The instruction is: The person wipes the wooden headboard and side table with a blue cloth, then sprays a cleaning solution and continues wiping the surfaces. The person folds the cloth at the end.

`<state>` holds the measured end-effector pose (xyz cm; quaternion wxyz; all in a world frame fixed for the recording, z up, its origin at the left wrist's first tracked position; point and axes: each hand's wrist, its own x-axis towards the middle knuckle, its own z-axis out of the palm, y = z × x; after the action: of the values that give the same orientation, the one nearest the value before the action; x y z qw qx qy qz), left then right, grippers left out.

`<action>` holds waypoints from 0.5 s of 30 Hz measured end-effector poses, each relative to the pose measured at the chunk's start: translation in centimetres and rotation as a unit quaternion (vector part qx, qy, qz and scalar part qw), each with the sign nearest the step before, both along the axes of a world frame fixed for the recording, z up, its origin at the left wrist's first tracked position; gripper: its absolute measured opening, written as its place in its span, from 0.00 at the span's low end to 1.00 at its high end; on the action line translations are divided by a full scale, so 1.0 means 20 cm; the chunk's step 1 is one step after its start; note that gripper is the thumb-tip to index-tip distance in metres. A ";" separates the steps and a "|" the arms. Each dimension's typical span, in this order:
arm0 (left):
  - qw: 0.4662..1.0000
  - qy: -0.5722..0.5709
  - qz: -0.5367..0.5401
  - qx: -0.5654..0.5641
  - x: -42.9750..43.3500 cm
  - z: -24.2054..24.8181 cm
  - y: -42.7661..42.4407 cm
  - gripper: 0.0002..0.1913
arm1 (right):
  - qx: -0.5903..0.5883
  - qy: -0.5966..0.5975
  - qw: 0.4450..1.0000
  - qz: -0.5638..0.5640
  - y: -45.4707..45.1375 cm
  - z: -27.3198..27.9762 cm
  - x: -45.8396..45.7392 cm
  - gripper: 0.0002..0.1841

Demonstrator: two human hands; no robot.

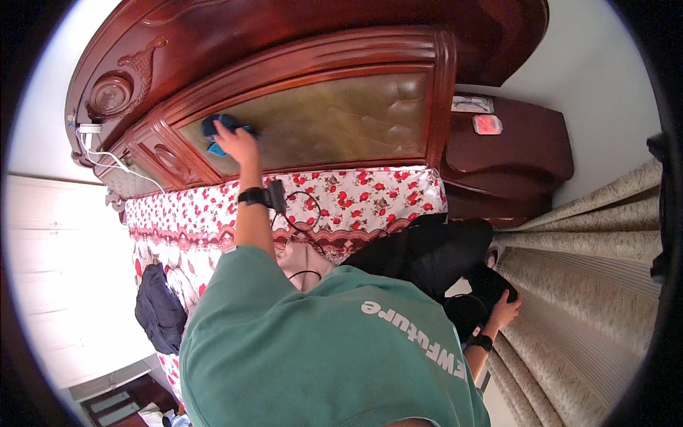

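Note:
My left hand (237, 141) reaches out to the bed's headboard and presses a dark-blue and bright-blue cloth (217, 149) against its olive tufted panel (331, 120). Part of the cloth is hidden under the fingers. Carved, glossy reddish-brown wood (315, 48) frames the panel. A black strap with a small box (276, 196) is on my left wrist, and a dark cable hangs from it. At the right, my right hand (504, 312) rests on my black-trousered knee (488, 283), with no object seen in it. That wrist also wears a black strap (483, 341).
Below the panel lies a bed sheet (352, 195) with red flowers. A dark garment (159, 309) lies on the bed. On the brown nightstand (507, 155) are a clear case (472, 104) and a pink flat item (487, 125). Patterned curtains (581, 299) hang at right; a white charger (89, 129) trails cable.

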<state>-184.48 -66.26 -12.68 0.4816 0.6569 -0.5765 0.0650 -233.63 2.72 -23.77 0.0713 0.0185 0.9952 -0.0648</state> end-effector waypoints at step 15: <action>0.847 -0.338 -0.410 -0.019 -1.66 0.00 0.89 0.23 | -0.092 0.054 0.994 -0.037 0.15 0.02 0.11 0.36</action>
<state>-217.61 -48.44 -12.71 0.2525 0.2889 -0.9190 0.0908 -231.42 5.63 -23.43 0.0160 0.0448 0.9861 -0.1593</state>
